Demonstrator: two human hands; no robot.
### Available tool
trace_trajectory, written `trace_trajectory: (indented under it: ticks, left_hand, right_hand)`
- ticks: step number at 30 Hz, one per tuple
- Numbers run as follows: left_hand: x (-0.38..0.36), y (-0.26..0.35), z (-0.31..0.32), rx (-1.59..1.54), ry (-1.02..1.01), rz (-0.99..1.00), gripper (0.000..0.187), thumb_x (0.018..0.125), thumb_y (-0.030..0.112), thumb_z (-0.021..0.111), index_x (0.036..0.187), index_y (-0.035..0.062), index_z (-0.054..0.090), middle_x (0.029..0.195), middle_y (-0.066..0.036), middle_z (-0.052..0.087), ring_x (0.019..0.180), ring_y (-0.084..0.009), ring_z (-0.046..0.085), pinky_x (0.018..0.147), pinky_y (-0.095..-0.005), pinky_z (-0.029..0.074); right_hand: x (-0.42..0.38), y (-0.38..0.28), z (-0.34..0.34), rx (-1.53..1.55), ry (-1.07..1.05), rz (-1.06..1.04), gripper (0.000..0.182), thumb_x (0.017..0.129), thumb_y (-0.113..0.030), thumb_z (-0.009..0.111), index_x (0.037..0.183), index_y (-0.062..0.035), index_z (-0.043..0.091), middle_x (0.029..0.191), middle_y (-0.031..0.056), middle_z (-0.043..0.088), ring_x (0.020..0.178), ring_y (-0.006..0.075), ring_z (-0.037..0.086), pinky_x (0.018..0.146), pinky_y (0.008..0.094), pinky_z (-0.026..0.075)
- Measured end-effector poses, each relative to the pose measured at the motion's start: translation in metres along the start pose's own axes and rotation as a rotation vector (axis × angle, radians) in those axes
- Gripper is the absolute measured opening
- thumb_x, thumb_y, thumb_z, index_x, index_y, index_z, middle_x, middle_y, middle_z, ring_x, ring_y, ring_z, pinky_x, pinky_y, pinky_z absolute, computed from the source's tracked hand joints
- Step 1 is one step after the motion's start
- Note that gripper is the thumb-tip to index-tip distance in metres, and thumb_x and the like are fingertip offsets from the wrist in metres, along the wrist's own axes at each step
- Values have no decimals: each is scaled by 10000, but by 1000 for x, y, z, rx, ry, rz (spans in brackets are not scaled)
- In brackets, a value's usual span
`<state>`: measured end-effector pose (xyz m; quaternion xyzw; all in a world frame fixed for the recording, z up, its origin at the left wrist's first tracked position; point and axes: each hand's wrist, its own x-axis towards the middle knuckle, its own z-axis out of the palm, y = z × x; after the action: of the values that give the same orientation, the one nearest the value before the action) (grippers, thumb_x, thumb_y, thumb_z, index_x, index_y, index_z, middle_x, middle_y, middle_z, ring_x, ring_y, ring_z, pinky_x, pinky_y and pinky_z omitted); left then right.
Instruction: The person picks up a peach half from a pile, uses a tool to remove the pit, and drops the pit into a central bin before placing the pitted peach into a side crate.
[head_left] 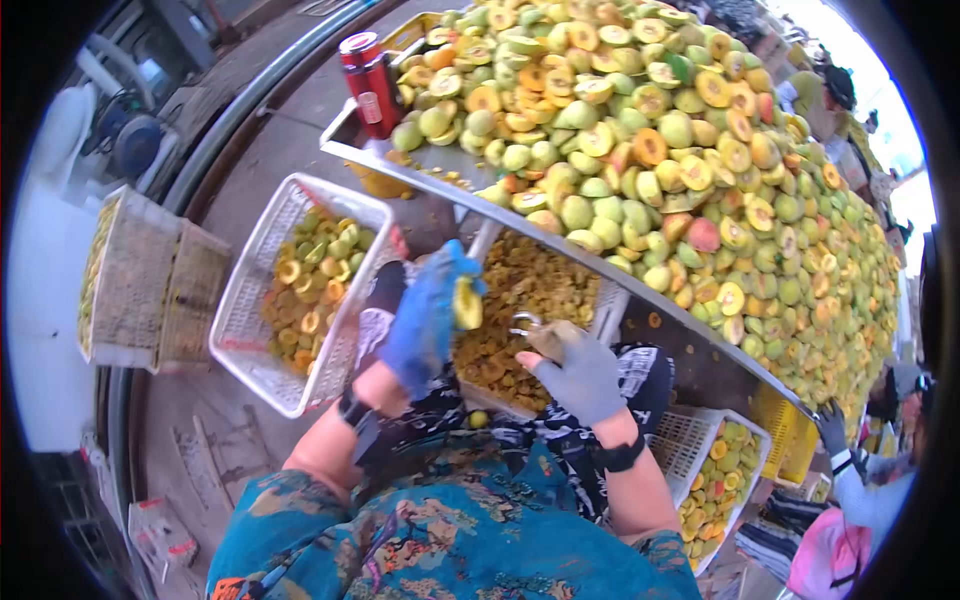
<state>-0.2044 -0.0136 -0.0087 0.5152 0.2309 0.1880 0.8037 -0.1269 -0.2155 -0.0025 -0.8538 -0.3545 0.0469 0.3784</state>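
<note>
My left hand (425, 318), in a blue glove, is closed on a green-yellow piece of fruit (467, 303). My right hand (575, 368), in a grey glove, grips a small tool with a curved metal end (525, 322); its handle is mostly hidden by the fingers. Both hands are above a crate (610, 308) of brown-yellow pits and scraps in front of my lap. Beyond the hands, a metal table (560, 245) bears a large heap of halved fruit (640, 150).
A white crate (225, 310) of fruit halves stands at left, with stacked crates (130, 280) beyond it. A red can-like container (370, 85) stands on the table's corner. Another crate (685, 425) of fruit is at lower right, near a yellow crate (790, 435) and a co-worker's gloved hand (832, 428).
</note>
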Motion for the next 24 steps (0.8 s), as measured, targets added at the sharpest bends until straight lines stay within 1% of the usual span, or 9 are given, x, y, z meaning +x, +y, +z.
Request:
trace_trajectory:
  ticks: [4,5,7,11,12,16,20,23,24]
  left_hand:
    - [-1,41,-38,344,276,372,165,960,194,600,1056,61,622,988,-13,616,867,-89,574,769,-230,470]
    - [7,60,-63,525,281,260,185,948,191,623,1047,36,638,988,-15,626,875,-87,573,767,-234,465]
    - [10,81,-104,1529,483,500,260,899,270,663,1017,38,653,1013,-120,663,941,-279,621,840,-371,475]
    - [-1,85,-151,2052,711,378,460,863,320,676,1258,100,590,1353,-198,519,1202,-360,517,989,-401,419]
    - [-2,83,-155,1969,699,288,550,858,321,683,1341,107,530,1445,-200,432,1281,-383,450,1062,-415,364]
    - [7,64,-132,1634,516,431,525,839,332,704,1279,74,578,1396,-209,469,1265,-398,454,1062,-464,358]
    - [12,64,-26,1229,148,753,370,852,192,691,1170,26,601,1274,-180,548,1210,-324,510,1048,-406,384]
    - [14,27,8,326,-132,352,343,926,194,644,1225,41,575,1201,-95,574,1065,-175,557,903,-301,453]
    - [8,23,22,-48,-213,-4,392,959,255,610,1289,59,532,1197,-69,571,1055,-173,557,881,-290,460]
  right_hand:
    - [38,38,-23,-240,67,136,367,820,-382,682,1013,-81,601,906,168,661,865,382,635,749,467,504]
    - [53,47,-29,-261,76,183,368,831,-374,667,1041,-79,599,929,170,661,887,377,634,768,470,503]
    - [83,81,-31,-377,75,181,360,834,-360,655,1082,-105,598,973,167,658,916,361,634,784,464,509]
    - [131,75,-41,-522,-111,358,363,831,-318,630,1176,-208,595,1101,144,626,1007,308,624,811,435,529]
    - [136,94,-30,-646,-130,189,384,820,-293,628,1202,-267,592,1155,129,591,1053,281,609,816,423,536]
    - [141,88,-20,-714,-167,317,380,830,-298,619,1207,-277,589,1162,119,578,1045,270,614,820,423,537]
    - [128,103,-17,-532,-8,298,432,778,-318,697,1147,-120,591,1073,183,620,992,361,615,811,462,517]
    - [108,88,-24,-331,169,241,483,738,-296,772,1064,-15,553,1013,226,628,933,422,604,783,483,503]
    - [96,66,-27,-259,230,191,451,740,-265,774,1055,-29,552,1010,217,629,924,415,609,778,482,503]
